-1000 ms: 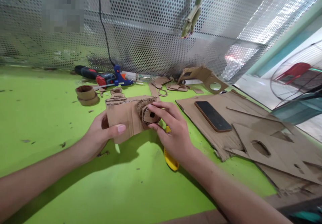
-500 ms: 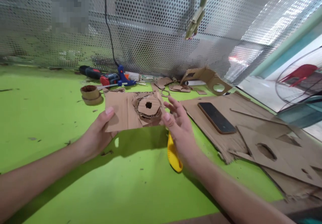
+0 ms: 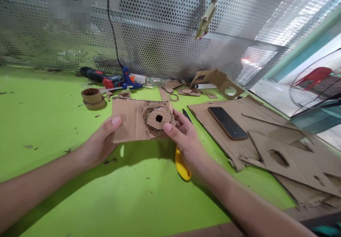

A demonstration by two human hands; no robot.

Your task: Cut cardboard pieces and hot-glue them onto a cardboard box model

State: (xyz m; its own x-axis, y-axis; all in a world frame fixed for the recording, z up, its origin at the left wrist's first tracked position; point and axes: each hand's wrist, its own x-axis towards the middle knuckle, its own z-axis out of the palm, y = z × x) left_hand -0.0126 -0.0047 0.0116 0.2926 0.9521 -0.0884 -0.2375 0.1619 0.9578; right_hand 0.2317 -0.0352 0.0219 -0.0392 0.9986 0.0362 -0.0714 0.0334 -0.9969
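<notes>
Between my two hands is a rectangular cardboard piece (image 3: pixel 128 119), held above the green table. A round cardboard disc (image 3: pixel 153 116) with a dark ragged hole in its middle sits at the piece's right part. My left hand (image 3: pixel 102 137) pinches the left edge, thumb on the front face. My right hand (image 3: pixel 186 132) grips the right end, its thumb on the disc's lower right edge and its fingers behind. Under that hand a yellow-handled cutter (image 3: pixel 182 166) lies on the table, partly hidden, with a dark tip showing beyond the fingers.
A cardboard ring (image 3: pixel 93 99), a blue glue gun (image 3: pixel 129 80) and a red-and-black power tool (image 3: pixel 112 81) lie at the back left. Cardboard scraps (image 3: pixel 188 92) lie by the perforated metal wall (image 3: pixel 157 27). To the right, a phone (image 3: pixel 227 122) rests on cardboard sheets (image 3: pixel 205 118).
My right hand has closed onto the cardboard piece's right end, its thumb moving left onto the disc. The left hand keeps its hold. The view has shifted slightly.
</notes>
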